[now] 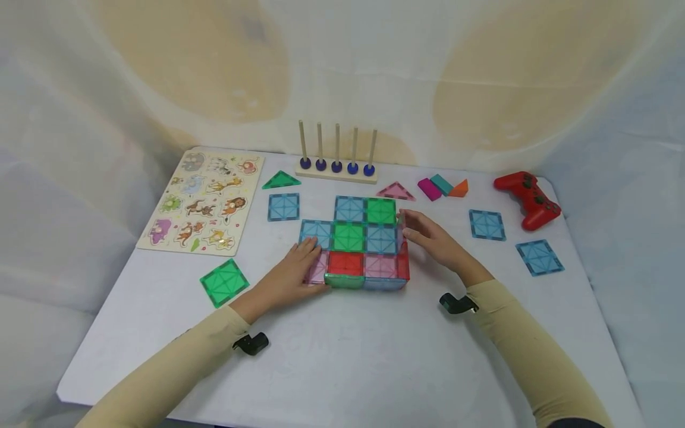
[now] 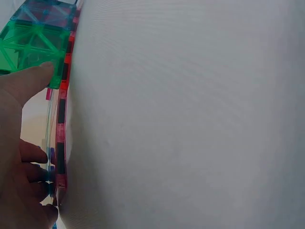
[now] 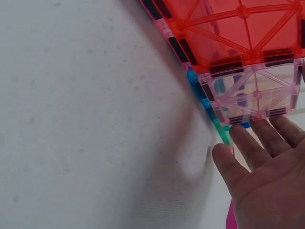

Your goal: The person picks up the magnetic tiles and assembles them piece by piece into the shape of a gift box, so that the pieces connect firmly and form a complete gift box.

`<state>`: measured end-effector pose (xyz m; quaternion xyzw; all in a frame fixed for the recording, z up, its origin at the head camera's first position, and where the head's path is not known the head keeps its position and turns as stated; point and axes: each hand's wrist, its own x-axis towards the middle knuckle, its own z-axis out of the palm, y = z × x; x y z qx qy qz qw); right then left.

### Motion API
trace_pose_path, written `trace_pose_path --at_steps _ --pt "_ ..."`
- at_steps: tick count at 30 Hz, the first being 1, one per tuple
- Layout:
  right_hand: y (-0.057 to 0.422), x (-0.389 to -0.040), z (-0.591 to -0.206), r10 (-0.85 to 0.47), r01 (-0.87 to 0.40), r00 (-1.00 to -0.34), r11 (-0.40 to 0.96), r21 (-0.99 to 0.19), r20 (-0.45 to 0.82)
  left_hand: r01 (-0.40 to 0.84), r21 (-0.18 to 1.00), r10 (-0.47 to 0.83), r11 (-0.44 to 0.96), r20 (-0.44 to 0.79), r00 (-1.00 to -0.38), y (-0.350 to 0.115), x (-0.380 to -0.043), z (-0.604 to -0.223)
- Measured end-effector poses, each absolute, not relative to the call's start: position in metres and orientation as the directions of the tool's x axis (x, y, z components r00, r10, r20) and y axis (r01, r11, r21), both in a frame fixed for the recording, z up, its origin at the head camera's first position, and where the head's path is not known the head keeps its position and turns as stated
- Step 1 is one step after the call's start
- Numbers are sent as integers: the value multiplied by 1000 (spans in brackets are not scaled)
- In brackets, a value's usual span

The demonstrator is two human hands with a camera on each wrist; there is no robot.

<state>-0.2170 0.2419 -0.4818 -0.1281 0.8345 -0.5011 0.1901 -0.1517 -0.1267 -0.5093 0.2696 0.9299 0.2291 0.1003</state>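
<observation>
A flat grid of translucent magnetic tiles (image 1: 349, 237) in blue, green, red and pink lies on the table, with upright tiles along its front and right edges. My left hand (image 1: 291, 270) rests at the grid's left side, fingers over the blue and pink tiles. Its thumb touches the upright green tile (image 2: 35, 45) at the front. On the right side, my right hand (image 1: 436, 241) has its extended fingers against the edge of an upright pink tile (image 3: 257, 93), which stands beside an upright red tile (image 3: 243, 33).
Loose blue tiles (image 1: 487, 225) and a green tile (image 1: 224, 282) lie around the grid. Behind it are a peg stand (image 1: 336, 172), triangles and small coloured blocks (image 1: 430, 189). An animal puzzle board (image 1: 206, 202) lies left; a red game controller (image 1: 528, 199) lies right.
</observation>
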Motion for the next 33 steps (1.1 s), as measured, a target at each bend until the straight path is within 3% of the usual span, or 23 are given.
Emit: trace_pose_path --at_steps 17,27,33 --pt "260 -176 -485 -315 30 -929 462 -887 -196 547 463 647 697 -79 -758 -126 -187 -511" --pt "258 -137 -481 -133 138 -962 516 -845 -238 447 469 556 762 -119 -823 -125 -212 -507" --pt "256 -128 -481 -102 141 -970 505 -852 -222 422 488 541 764 -128 -831 -123 -218 -502"
